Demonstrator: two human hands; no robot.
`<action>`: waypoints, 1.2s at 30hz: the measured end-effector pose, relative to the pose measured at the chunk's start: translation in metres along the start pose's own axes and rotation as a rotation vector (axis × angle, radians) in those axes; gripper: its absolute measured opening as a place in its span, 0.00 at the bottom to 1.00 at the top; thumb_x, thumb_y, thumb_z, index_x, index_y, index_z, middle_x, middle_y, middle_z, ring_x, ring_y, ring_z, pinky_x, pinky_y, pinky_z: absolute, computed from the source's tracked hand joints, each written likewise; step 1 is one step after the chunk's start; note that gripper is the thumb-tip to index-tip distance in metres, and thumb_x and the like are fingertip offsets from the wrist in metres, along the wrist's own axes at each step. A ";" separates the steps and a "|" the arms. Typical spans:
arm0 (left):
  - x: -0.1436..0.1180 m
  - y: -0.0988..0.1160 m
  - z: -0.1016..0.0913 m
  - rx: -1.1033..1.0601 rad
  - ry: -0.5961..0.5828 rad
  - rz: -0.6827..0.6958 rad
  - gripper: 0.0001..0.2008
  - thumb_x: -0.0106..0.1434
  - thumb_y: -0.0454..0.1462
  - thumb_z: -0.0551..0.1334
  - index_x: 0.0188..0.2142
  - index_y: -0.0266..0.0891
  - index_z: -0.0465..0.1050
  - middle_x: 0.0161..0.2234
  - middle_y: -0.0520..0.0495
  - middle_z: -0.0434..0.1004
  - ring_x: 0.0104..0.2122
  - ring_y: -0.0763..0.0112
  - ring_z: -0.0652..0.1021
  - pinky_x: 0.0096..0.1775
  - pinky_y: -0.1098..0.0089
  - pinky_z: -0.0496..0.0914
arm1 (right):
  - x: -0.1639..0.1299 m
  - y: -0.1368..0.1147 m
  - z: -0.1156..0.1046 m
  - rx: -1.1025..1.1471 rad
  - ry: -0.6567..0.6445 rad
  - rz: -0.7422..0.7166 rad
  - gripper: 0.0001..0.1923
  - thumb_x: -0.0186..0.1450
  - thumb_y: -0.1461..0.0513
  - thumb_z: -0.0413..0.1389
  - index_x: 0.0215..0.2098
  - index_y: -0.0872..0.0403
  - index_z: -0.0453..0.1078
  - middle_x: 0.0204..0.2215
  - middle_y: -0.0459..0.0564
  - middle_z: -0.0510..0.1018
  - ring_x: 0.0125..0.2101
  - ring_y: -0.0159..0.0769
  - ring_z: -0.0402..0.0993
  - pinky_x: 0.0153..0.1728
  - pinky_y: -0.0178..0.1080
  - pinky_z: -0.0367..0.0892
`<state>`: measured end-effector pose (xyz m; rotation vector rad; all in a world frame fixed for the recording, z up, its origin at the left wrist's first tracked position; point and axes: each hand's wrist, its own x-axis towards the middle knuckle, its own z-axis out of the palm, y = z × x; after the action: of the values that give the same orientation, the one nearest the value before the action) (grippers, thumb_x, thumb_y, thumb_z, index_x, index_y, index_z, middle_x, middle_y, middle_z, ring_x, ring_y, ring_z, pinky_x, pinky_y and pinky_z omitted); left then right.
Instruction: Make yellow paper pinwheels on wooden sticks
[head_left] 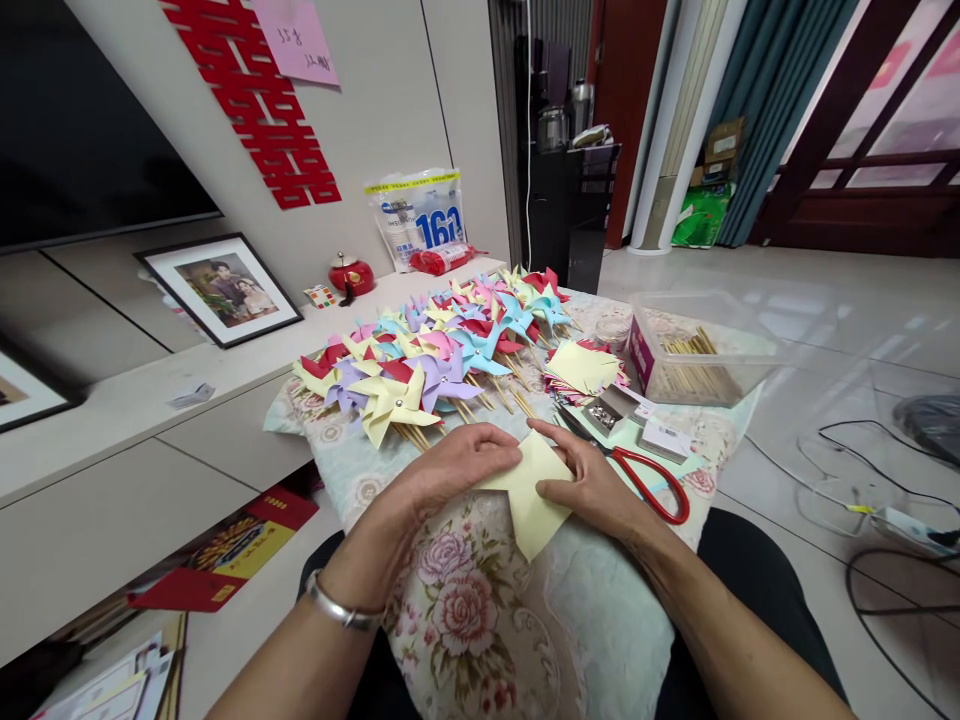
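L hand [469, 455] & R hand [600, 485] both pinching a pale-yellow paper piece [534, 510] — held btwn them, above the floral tablecloth [461, 605]. Red-handled scissors [667, 489] lie just beside R hand, w/ small open box [621, 401] of silvery fasteners near the blades — paper pinwheels [442, 378] on sticks massed beyond.

Clock positions: counting from center of view.
- 11 o'clock: plastic bag [416, 222] displaying large blue "160"; smaller print staying illegible.
- 11 o'clock, farther out: pink note [300, 45] on wall carrying handwritten "35" on upper line, apparently "12" on lower; adjoining characters blurring.
- Between 10 and 11: red paper cutouts [259, 115] forming double-happiness signs.
- 8 o'clock: red-and-yellow box [251, 540] bearing unreadable lettering.
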<state>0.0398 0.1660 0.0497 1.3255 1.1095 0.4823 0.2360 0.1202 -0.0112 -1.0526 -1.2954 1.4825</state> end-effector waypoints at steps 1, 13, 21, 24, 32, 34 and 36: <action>-0.001 -0.005 0.001 -0.120 0.090 0.004 0.18 0.53 0.46 0.70 0.39 0.37 0.78 0.31 0.48 0.80 0.29 0.70 0.77 0.30 0.73 0.69 | 0.001 0.000 0.000 0.027 0.024 -0.007 0.42 0.55 0.68 0.59 0.68 0.50 0.57 0.46 0.51 0.82 0.35 0.39 0.78 0.32 0.38 0.71; 0.003 -0.045 0.050 -0.572 -0.003 0.108 0.14 0.55 0.40 0.69 0.38 0.31 0.81 0.26 0.46 0.82 0.28 0.64 0.80 0.33 0.69 0.71 | 0.005 0.002 0.002 -0.006 0.193 -0.069 0.43 0.56 0.66 0.59 0.68 0.51 0.56 0.48 0.53 0.80 0.35 0.41 0.77 0.33 0.41 0.72; 0.013 -0.061 0.052 -0.574 0.061 0.096 0.11 0.54 0.37 0.69 0.35 0.33 0.82 0.23 0.50 0.81 0.24 0.65 0.79 0.31 0.67 0.71 | 0.006 0.002 0.004 0.008 0.187 -0.051 0.42 0.55 0.65 0.61 0.68 0.51 0.58 0.48 0.54 0.80 0.35 0.41 0.78 0.35 0.43 0.73; 0.013 -0.061 0.053 -0.570 0.072 0.061 0.11 0.52 0.38 0.69 0.35 0.34 0.82 0.23 0.50 0.81 0.22 0.65 0.79 0.31 0.67 0.72 | 0.005 0.001 0.005 -0.009 0.177 -0.054 0.41 0.56 0.65 0.60 0.67 0.51 0.58 0.48 0.54 0.81 0.38 0.43 0.78 0.36 0.42 0.73; 0.009 -0.055 0.055 -0.596 0.156 0.037 0.10 0.48 0.38 0.69 0.31 0.34 0.81 0.23 0.48 0.81 0.23 0.63 0.79 0.30 0.66 0.72 | 0.001 0.001 0.005 -0.325 0.251 -0.191 0.36 0.61 0.62 0.60 0.67 0.51 0.60 0.49 0.54 0.79 0.44 0.45 0.76 0.44 0.46 0.71; 0.009 -0.056 0.053 -0.648 0.185 0.053 0.11 0.47 0.38 0.69 0.31 0.34 0.80 0.25 0.48 0.82 0.26 0.61 0.80 0.32 0.65 0.73 | -0.002 -0.001 0.006 -0.512 0.344 -0.337 0.32 0.63 0.61 0.60 0.65 0.51 0.62 0.46 0.53 0.78 0.43 0.45 0.75 0.45 0.47 0.70; 0.010 -0.057 0.050 -0.690 0.213 0.064 0.11 0.47 0.39 0.69 0.30 0.35 0.79 0.25 0.47 0.82 0.28 0.60 0.81 0.34 0.64 0.73 | -0.005 -0.005 0.006 -0.676 0.413 -0.525 0.27 0.65 0.62 0.59 0.61 0.50 0.65 0.44 0.53 0.76 0.44 0.46 0.73 0.46 0.49 0.68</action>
<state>0.0701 0.1339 -0.0128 0.7129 0.9449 0.9705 0.2318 0.1137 -0.0051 -1.2207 -1.6339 0.3990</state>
